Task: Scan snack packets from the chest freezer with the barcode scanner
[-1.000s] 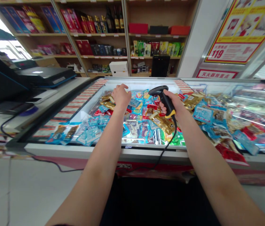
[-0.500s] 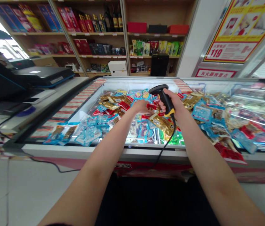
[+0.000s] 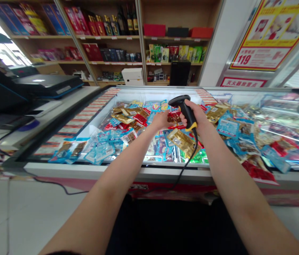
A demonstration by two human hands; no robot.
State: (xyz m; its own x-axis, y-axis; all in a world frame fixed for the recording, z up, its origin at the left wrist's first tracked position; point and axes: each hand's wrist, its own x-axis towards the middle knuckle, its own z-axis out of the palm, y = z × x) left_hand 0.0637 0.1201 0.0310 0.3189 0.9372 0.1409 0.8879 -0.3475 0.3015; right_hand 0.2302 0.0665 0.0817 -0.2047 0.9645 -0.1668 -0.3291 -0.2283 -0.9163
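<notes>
My right hand (image 3: 197, 115) is wrapped round the grip of a black barcode scanner with yellow trim (image 3: 188, 112). Its head points left, and a black cable hangs from its base. My left hand (image 3: 162, 120) is closed at the left edge of a red snack packet (image 3: 174, 118), just below the scanner head; its fingertips are partly hidden. Below the hands a gold snack packet (image 3: 182, 140) lies on the glass top. Blue, red and gold packets (image 3: 128, 120) are heaped to the left of my left hand. More packets (image 3: 227, 127) lie right of my right forearm.
Beneath the packets is a glass-topped freezer (image 3: 91, 169) with a pale front rim. A dark flat-topped device (image 3: 48, 85) stands on the counter at left. The scanner cable (image 3: 183, 168) runs down over the rim. Stocked shelves (image 3: 112, 37) line the back.
My left hand has shifted slightly right and up, and the red packet shows more fully beside it, turned more toward me. The scanner has barely moved.
</notes>
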